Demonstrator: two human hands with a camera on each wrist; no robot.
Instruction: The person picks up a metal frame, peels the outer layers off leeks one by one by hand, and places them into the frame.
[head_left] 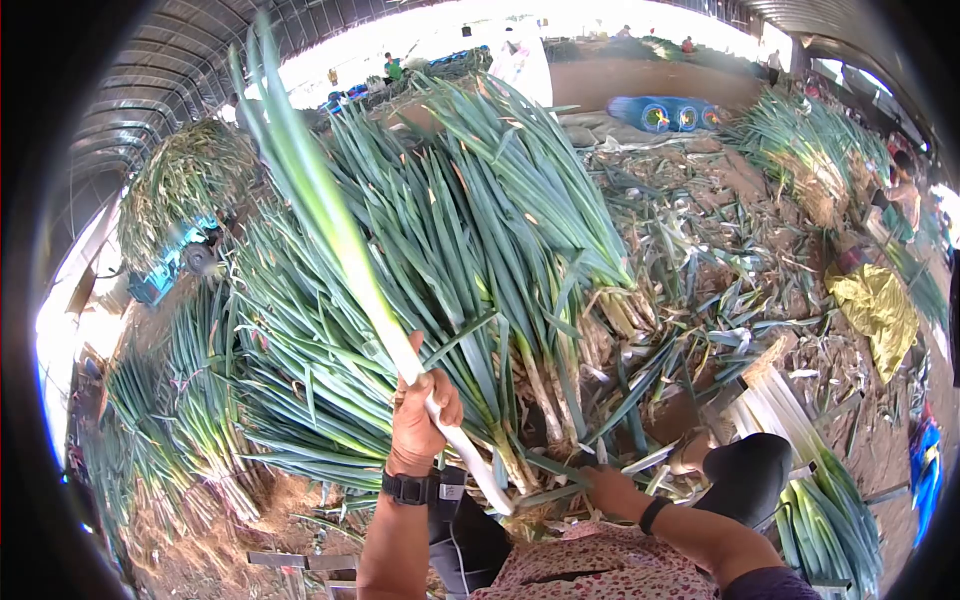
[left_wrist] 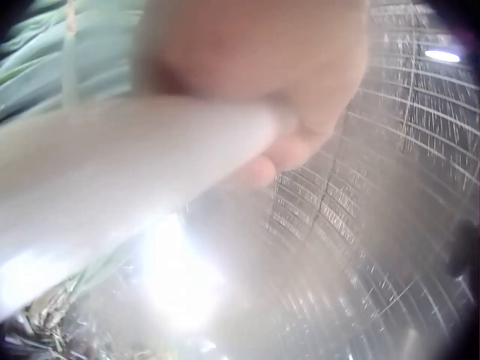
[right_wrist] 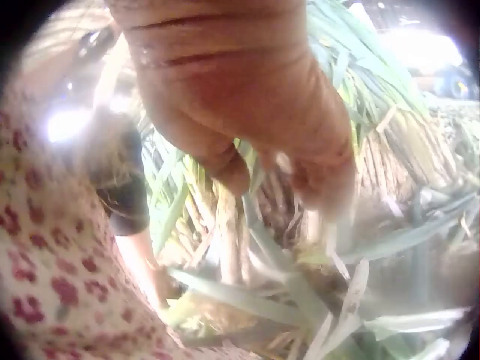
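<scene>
My left hand [head_left: 422,425] grips a long green onion [head_left: 345,240] by its white stalk. The onion leans up and left, its green leaves away from me and its white root end angled down toward my lap. In the left wrist view the pale stalk [left_wrist: 127,150] runs blurred beneath the curled fingers. My right hand [head_left: 612,492] is low in front of my lap, above loose leaves. In the right wrist view its thumb and fingers [right_wrist: 322,184] hang apart, with a green leaf [right_wrist: 270,247] showing below and between them. A big heap of untrimmed onions [head_left: 450,220] lies just ahead.
Peeled white onions [head_left: 785,410] lie stacked by my right leg. Leaf scraps [head_left: 700,250] cover the ground to the right. A yellow sack [head_left: 875,310] lies farther right. More bunches [head_left: 200,400] stand at left, near a blue vehicle [head_left: 175,260]. Other people are in the distance.
</scene>
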